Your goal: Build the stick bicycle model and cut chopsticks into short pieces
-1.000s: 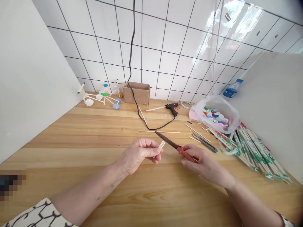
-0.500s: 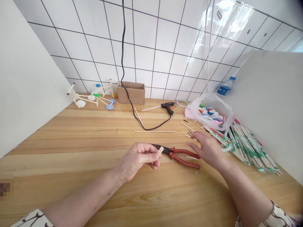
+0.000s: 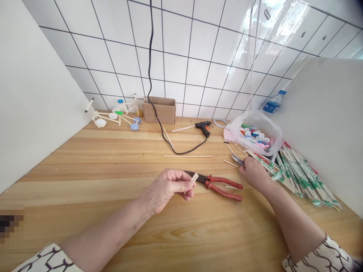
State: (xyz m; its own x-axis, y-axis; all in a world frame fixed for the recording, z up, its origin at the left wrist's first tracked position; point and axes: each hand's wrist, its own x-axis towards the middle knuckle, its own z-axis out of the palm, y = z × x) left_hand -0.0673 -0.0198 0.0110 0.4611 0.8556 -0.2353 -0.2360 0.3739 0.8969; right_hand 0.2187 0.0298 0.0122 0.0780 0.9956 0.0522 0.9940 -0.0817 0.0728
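Across the wooden table [image 3: 70,158], beside the bundled chopsticks [image 3: 303,177], we are pinching short stick pieces [image 3: 193,177] between the fingers of our left hand [image 3: 167,189], just over the red-handled pliers [image 3: 218,186] lying on the wood. Our right hand [image 3: 255,173] is curling over small scissors [image 3: 237,160], their tips poking out.

**Pliers** [image 3: 224,187]: out of the right hand, now lying on the table [image 3: 113,151], red handles toward the right, jaws just beneath the stick pieces [image 3: 194,177] in the left hand [image 3: 167,189].

**Right hand** [image 3: 255,173]: moved away from the pliers, now further right and touching the cutters [image 3: 237,160], which earlier lay apart from it.
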